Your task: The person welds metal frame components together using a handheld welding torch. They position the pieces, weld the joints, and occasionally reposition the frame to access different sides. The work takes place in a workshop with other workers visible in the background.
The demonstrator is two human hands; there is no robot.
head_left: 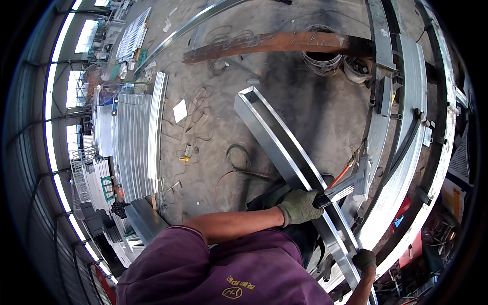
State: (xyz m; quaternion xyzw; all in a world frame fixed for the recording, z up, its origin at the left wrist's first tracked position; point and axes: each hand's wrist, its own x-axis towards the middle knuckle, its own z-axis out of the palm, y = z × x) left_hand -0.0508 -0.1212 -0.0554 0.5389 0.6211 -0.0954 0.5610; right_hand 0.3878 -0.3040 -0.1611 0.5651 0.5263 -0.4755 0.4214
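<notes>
A long, shiny open metal channel (269, 145) runs at a slant from the middle of the floor to the lower right, held in front of my body. My left hand (301, 207), in a grey-green work glove with a dark fingertip area, is closed over its side wall, fingers reaching over the rim. Closer to the near end, my right hand (364, 260), also gloved, grips the right-hand edge; some of its fingers are hidden. Just beyond the channel, a red-orange handle or hose (344, 172) lies close to the metal frame on the right.
A rusty beam (274, 46) crosses above two buckets (324, 65) at the back. Long steel beams (410, 96) line the right side. Corrugated sheets (134, 147) are stacked on the left. Cables (202, 119) and a white plate (180, 111) lie on the floor.
</notes>
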